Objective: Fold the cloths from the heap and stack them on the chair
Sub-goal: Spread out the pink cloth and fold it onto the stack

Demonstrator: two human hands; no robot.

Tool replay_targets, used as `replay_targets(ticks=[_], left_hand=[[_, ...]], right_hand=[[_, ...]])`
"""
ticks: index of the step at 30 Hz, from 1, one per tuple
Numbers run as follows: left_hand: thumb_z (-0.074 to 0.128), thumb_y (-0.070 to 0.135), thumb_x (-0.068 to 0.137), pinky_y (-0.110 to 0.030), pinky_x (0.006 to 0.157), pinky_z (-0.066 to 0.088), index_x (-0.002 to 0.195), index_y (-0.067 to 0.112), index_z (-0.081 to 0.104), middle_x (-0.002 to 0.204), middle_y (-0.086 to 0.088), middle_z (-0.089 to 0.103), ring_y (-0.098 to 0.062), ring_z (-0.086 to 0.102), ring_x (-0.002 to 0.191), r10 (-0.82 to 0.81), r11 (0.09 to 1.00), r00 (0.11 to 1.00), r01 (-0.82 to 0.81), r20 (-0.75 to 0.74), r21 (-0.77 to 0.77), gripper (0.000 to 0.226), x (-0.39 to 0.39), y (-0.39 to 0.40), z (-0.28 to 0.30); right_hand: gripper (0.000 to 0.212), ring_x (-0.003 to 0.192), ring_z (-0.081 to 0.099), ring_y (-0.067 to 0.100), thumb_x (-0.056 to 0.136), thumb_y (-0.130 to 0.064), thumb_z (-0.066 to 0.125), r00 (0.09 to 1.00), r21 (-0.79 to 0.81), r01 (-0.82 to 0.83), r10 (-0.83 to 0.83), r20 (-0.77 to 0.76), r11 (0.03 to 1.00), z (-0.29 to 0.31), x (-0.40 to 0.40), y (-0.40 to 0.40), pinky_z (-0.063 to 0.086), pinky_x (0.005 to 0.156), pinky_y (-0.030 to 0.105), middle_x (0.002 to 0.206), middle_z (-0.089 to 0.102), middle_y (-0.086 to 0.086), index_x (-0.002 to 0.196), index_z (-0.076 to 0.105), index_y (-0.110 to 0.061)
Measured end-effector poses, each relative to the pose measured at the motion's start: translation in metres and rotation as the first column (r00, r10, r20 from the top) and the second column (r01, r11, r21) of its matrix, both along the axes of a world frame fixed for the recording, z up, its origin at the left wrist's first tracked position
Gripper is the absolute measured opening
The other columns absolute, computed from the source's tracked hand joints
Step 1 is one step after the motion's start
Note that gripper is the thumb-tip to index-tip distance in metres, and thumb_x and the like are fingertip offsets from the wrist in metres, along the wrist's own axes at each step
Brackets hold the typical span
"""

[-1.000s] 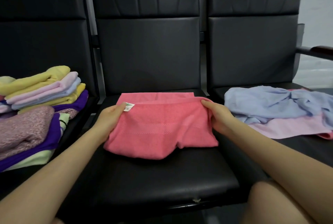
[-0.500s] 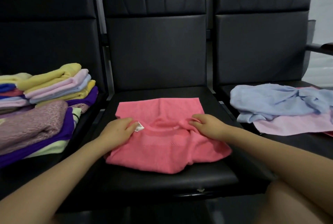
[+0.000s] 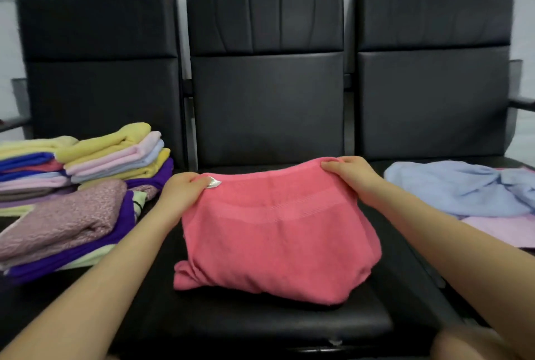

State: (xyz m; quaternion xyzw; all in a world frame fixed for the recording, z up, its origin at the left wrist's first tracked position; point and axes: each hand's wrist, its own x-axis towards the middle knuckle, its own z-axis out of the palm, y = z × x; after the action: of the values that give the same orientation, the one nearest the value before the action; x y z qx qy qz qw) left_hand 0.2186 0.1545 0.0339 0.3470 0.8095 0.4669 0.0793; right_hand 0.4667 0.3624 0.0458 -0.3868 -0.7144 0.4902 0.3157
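A coral-pink towel (image 3: 278, 235) hangs from both my hands over the middle chair seat (image 3: 260, 328), its lower edge resting on the seat. My left hand (image 3: 183, 190) pinches its upper left corner beside a white label. My right hand (image 3: 346, 173) pinches the upper right corner. On the left chair sit stacks of folded cloths (image 3: 115, 154) in yellow, pink, blue and purple, with a mauve textured cloth (image 3: 66, 218) in front. The unfolded heap lies on the right chair: a light blue cloth (image 3: 460, 189) over a pale pink cloth (image 3: 498, 229).
Three black padded chairs stand in a row against a grey wall. An armrest (image 3: 522, 105) projects at the far right and another armrest (image 3: 14, 124) at the far left. My knee (image 3: 474, 343) shows at the bottom right.
Both hands have lifted the towel's top edge off the seat, so it hangs upright instead of lying flat. The view has tilted up and now shows the chair backs.
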Motion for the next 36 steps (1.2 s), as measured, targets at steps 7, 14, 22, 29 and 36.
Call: replay_targets(ticks=[7, 14, 22, 29, 36], left_hand=[[0.062, 0.026, 0.089, -0.032, 0.070, 0.041, 0.083, 0.012, 0.067, 0.093, -0.014, 0.068, -0.032, 0.063, 0.095, 0.060, 0.970, 0.985, -0.097, -0.164, -0.224, 0.016, -0.042, 0.021, -0.059], [0.067, 0.030, 0.085, -0.038, 0.087, 0.046, 0.089, 0.020, 0.064, 0.097, -0.009, 0.063, -0.029, 0.058, 0.098, -0.120, 0.924, 0.934, -0.019, -0.337, -0.382, 0.012, -0.055, 0.027, -0.077], [0.073, 0.034, 0.081, -0.032, 0.074, 0.045, 0.093, 0.019, 0.057, 0.092, 0.000, 0.063, -0.018, 0.058, 0.085, -0.102, 0.904, 0.976, 0.010, -0.193, -0.427, 0.026, -0.049, 0.016, -0.063], [0.073, 0.042, 0.081, -0.030, 0.065, 0.039, 0.077, 0.007, 0.064, 0.077, -0.008, 0.062, -0.021, 0.057, 0.071, -0.033, 0.892, 0.999, 0.033, 0.007, -0.451, 0.036, -0.045, 0.007, -0.050], [0.061, 0.030, 0.093, -0.036, 0.082, 0.047, 0.093, 0.023, 0.063, 0.099, -0.004, 0.065, -0.023, 0.061, 0.095, -0.016, 0.975, 0.978, -0.032, 0.209, 0.220, 0.007, -0.013, -0.013, -0.007]], right_hand=[[0.021, 0.103, 0.060, 0.032, 0.089, -0.022, 0.060, 0.841, 0.394, -0.007, -0.208, 0.499, 0.919, -0.065, -0.025, 0.028, 0.045, 0.082, 0.032, 0.105, 0.065, 0.015, 0.099, 0.068, -0.005], [0.027, 0.116, 0.045, 0.032, 0.089, -0.025, 0.052, 0.745, 0.452, -0.219, -0.151, 0.650, 0.865, -0.077, -0.031, 0.040, 0.042, 0.097, 0.036, 0.115, 0.053, 0.012, 0.113, 0.062, -0.019], [0.014, 0.075, 0.054, 0.017, 0.085, -0.018, 0.062, 0.847, 0.402, -0.254, 0.002, 0.532, 0.880, -0.070, -0.011, 0.033, 0.041, 0.068, 0.029, 0.073, 0.057, -0.009, 0.080, 0.053, -0.027], [0.006, 0.075, 0.056, 0.015, 0.086, -0.019, 0.065, 0.837, 0.410, -0.267, -0.001, 0.547, 0.872, -0.062, 0.002, 0.027, 0.040, 0.068, 0.026, 0.071, 0.058, -0.008, 0.083, 0.062, -0.023], [0.021, 0.064, 0.057, -0.006, 0.089, -0.009, 0.062, 0.999, 0.355, 0.032, -0.023, -0.030, 0.934, -0.015, 0.017, 0.009, 0.044, 0.061, 0.013, 0.072, 0.067, -0.010, 0.076, 0.070, -0.023]])
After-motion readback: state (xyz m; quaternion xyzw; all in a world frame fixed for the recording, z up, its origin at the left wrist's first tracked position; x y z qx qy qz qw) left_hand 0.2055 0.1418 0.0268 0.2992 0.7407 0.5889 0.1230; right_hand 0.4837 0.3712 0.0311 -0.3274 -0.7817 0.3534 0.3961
